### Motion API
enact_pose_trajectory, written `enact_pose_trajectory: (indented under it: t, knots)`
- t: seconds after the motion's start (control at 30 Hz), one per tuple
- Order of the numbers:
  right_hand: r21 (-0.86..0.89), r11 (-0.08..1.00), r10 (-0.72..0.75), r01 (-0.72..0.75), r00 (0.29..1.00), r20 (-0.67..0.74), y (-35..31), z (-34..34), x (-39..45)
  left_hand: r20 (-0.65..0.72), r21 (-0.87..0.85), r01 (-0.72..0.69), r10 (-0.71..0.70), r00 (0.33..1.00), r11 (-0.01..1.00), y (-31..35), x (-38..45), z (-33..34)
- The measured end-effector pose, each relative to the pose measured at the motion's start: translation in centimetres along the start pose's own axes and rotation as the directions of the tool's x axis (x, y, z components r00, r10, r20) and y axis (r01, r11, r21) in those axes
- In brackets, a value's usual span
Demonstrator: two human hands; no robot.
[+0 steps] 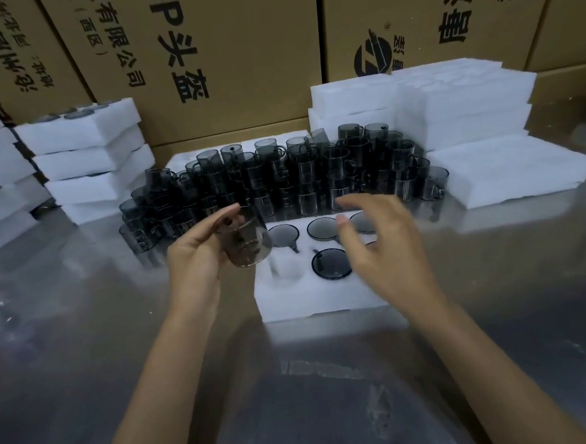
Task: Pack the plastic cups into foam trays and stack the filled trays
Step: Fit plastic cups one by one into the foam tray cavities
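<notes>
Gripping a smoky plastic cup point(248, 240) at the foam tray's point(310, 298) ten o'clock corner, the left hand point(197, 248) tilts it. The right hand point(379, 247) hovers over the tray with fingers loosely spread, holding nothing. Cup pile point(282, 178) sits at twelve o'clock.

The right hand point(372, 244) is blurred and covers part of the foam tray point(310, 296), so the pockets under it are hidden. The cardboard boxes point(240, 53) are cut by the top edge.
</notes>
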State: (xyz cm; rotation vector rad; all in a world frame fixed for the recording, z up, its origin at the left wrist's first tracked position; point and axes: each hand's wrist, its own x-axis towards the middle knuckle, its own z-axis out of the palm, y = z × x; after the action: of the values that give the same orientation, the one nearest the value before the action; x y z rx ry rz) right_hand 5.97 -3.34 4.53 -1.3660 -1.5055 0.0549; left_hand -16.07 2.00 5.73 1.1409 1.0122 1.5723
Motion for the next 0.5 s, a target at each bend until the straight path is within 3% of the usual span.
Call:
enact_pose_trajectory:
  t: [0.17,0.33,0.5]
  knots:
    - [0.141,0.99,-0.068,0.026,0.951,0.3,-3.2,2.1,-2.5,0.099,0.097,-0.079,0.07,0.993,0.992,0.8,-2.4,2.3]
    - [0.163,0.984,-0.109,0.068,0.96,0.256,-3.5,2.6,-2.9,0.176,0.177,-0.122,0.091,0.98,0.977,0.8,-2.6,2.3]
    - [0.129,0.99,-0.097,0.06,0.948,0.304,-3.1,2.9,-3.2,0.285,0.251,-0.068,-0.006,0.959,0.966,0.9,-1.8,0.9]
